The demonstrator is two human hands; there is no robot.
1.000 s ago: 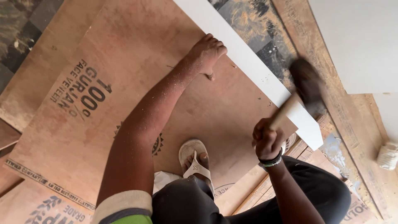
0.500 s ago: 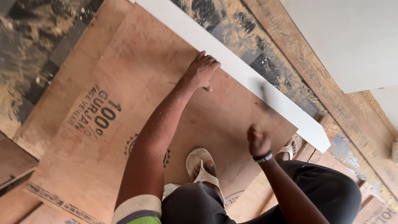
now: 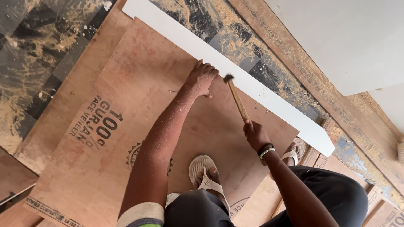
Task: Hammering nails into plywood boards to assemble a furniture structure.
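Now hammer (image 3: 236, 97) down at white strip (image 3: 252, 86), right hand (image 3: 255, 134) lowered.

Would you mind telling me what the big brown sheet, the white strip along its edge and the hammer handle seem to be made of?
Brown sheet: likely plywood, unfinished matt veneer with printed stamps and faint grain.
White strip: probably laminated or painted board, smooth and uniform; its core does not show.
Hammer handle, held in the right hand: looks like bare pale wood.

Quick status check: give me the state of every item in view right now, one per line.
left hand: pressed on the plywood beside the white strip
right hand: gripping the hammer handle
hammer: head down at the strip's edge
white strip: lying flat along the plywood edge
plywood sheet: flat, foot on it
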